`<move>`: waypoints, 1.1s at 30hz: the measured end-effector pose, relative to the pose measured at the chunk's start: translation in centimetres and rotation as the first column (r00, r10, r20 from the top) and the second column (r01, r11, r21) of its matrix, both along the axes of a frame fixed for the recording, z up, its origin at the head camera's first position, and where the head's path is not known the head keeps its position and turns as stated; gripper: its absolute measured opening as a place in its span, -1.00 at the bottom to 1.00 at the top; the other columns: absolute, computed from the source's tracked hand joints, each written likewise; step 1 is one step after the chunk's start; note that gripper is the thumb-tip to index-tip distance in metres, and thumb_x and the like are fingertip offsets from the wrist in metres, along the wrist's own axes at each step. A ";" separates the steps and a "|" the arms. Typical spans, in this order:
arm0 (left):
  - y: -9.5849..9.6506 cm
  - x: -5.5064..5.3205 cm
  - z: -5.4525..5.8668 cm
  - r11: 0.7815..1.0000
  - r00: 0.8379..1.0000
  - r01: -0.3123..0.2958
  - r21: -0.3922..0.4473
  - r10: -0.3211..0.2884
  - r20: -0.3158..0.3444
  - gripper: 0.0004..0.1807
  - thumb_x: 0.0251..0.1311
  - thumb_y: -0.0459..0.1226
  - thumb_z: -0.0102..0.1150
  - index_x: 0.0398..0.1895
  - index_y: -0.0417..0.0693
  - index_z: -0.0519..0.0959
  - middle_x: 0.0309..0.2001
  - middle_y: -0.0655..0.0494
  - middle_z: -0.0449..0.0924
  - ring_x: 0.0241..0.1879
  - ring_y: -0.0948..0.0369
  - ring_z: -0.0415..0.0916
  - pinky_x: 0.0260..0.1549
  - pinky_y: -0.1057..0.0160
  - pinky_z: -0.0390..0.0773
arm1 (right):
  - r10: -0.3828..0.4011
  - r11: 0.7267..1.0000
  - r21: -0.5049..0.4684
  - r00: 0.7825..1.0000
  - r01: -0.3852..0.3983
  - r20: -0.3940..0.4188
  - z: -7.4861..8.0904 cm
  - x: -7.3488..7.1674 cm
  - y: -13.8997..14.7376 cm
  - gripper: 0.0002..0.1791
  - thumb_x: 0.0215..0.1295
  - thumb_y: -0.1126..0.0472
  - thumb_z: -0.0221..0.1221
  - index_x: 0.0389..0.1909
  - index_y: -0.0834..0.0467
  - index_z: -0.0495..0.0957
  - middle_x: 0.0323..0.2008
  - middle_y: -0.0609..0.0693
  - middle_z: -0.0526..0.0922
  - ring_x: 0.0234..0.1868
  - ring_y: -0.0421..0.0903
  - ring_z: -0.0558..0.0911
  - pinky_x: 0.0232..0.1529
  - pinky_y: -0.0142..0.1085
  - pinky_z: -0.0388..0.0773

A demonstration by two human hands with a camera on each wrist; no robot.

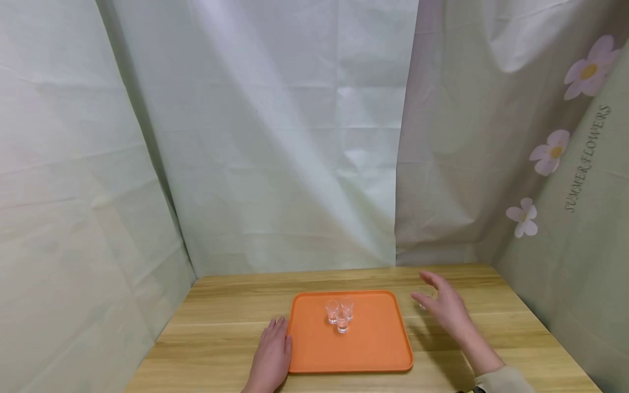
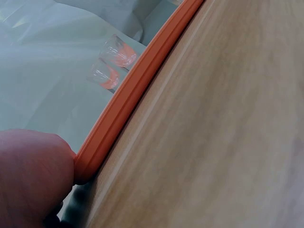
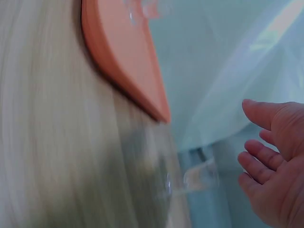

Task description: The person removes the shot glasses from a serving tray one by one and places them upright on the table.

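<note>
An orange tray (image 1: 373, 349) lies on the wooden table, bearing three small clear shot glasses (image 1: 342, 325) grouped near its middle. My left hand (image 1: 272, 352) lies flat along the tray's left edge, fingers extended and thumb side against the rim. To the right of the tray, my right hand (image 1: 446, 308) is raised over the table with thumb and fingers spread. Another clear shot glass (image 3: 202, 175) stands on the table by that hand, partly hidden by it in the head view. The right wrist view shows a gap between this glass and the fingers.
The wooden table (image 1: 221, 322) extends on both sides of the tray. Pale green cloth (image 1: 295, 164) hangs behind the table and at its sides, with printed flowers (image 1: 547, 153) on the right.
</note>
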State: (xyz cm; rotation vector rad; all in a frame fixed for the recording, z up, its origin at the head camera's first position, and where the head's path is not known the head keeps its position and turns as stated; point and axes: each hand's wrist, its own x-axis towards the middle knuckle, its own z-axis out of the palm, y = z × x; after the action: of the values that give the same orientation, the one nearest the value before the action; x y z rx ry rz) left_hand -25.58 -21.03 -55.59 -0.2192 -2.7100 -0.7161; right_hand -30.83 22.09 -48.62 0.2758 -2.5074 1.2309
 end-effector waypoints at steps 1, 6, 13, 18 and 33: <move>0.0 0.0 0.1 1.000 1.000 0.000 -0.001 0.000 0.004 -0.55 0.57 -0.39 0.19 0.39 -0.50 0.54 0.42 -0.45 0.53 0.50 -0.40 0.38 0.51 -0.41 0.32 | 0.011 1.000 -0.001 1.000 -0.011 -0.010 0.2 0.1 -0.5 -0.31 0.45 0.22 0.48 0.47 0.43 0.47 0.40 0.44 0.57 0.46 0.43 0.49 0.45 0.38 0.42; 0.1 -0.2 0.2 1.000 1.000 -0.008 -0.002 0.008 0.009 -0.56 0.57 -0.39 0.19 0.39 -0.50 0.55 0.43 -0.45 0.52 0.50 -0.40 0.37 0.52 -0.40 0.32 | 0.080 0.997 -0.021 0.996 -0.080 0.029 0.3 0.1 -2.8 -0.33 0.49 0.19 0.45 0.50 0.35 0.48 0.40 0.33 0.61 0.45 0.34 0.56 0.44 0.30 0.50; 0.2 -0.1 0.2 1.000 1.000 -0.004 0.006 0.004 0.017 -0.55 0.56 -0.40 0.19 0.38 -0.52 0.55 0.43 -0.46 0.51 0.50 -0.40 0.37 0.51 -0.41 0.32 | 0.192 0.974 -0.143 0.974 -0.175 0.116 -1.0 -0.1 -5.5 -0.39 0.50 0.27 0.43 0.46 0.36 0.51 0.34 0.32 0.65 0.36 0.26 0.65 0.44 0.13 0.57; 0.2 0.0 0.3 1.000 1.000 -0.010 0.003 0.010 0.009 -0.55 0.56 -0.40 0.19 0.38 -0.52 0.55 0.43 -0.46 0.52 0.50 -0.40 0.37 0.51 -0.41 0.32 | 0.290 0.943 -0.202 0.951 -0.264 0.107 -1.8 -0.6 -7.3 -0.43 0.48 0.30 0.44 0.41 0.39 0.54 0.27 0.35 0.68 0.28 0.27 0.71 0.35 0.14 0.64; 0.2 -0.1 0.3 1.000 1.000 -0.002 -0.002 0.002 0.013 -0.56 0.54 -0.41 0.21 0.37 -0.53 0.56 0.43 -0.45 0.52 0.51 -0.40 0.36 0.51 -0.41 0.32 | 0.406 0.901 -0.204 0.909 -0.382 0.091 -3.5 -2.3 -11.2 -0.45 0.46 0.35 0.43 0.36 0.49 0.54 0.17 0.36 0.73 0.24 0.36 0.71 0.33 0.25 0.63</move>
State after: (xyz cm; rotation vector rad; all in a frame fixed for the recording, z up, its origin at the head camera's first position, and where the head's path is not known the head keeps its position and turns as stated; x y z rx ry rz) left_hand -25.63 -20.84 -55.27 -0.2132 -2.7231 -0.7170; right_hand -33.18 10.92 -52.11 0.7082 -2.5006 1.6723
